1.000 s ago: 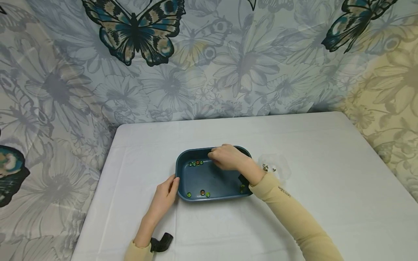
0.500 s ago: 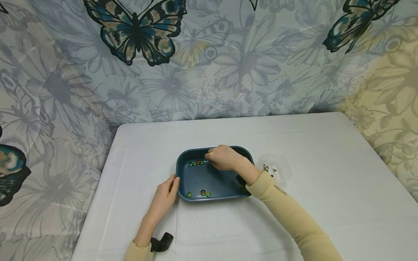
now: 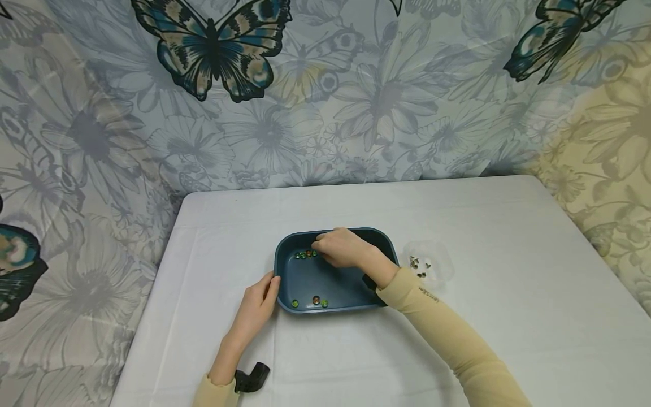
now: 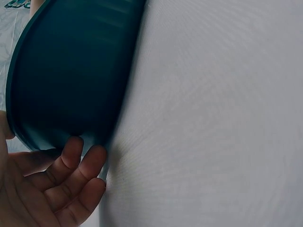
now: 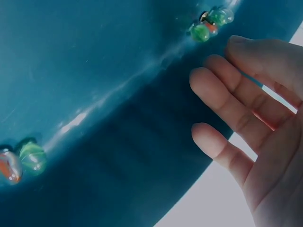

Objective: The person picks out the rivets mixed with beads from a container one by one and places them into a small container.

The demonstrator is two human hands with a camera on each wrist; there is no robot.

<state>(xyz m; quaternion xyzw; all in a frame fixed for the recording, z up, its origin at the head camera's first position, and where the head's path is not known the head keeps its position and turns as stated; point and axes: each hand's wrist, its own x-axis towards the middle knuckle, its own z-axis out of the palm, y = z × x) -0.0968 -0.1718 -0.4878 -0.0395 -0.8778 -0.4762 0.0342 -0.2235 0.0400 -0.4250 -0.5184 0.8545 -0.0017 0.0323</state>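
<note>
A dark blue rectangular tray (image 3: 325, 282) lies on the table, with several green and orange glass marbles in it. My left hand (image 3: 258, 302) grips its left end, thumb at the rim (image 4: 11, 75) and fingers against the outer wall. My right hand (image 3: 343, 249) reaches over the far wall, fingers loosely bent, with nothing visible between them. Just beyond its fingertips a cluster of marbles (image 5: 200, 32) sits against the wall. A green marble (image 5: 33, 157) and an orange one (image 5: 9, 166) lie farther along in the right wrist view. My right forearm covers the tray's near right corner.
Right of the tray stands a clear shallow container (image 3: 443, 265) with several small brownish pieces (image 3: 414, 263). Three marbles (image 3: 316, 300) lie along the tray's near side. A white cloth (image 3: 488, 226) covers the table, and a butterfly-patterned fabric (image 3: 264, 130) hangs behind.
My right hand has slid left along the tray's far wall, closer to the marble cluster. The left hand and the tray have stayed in place.
</note>
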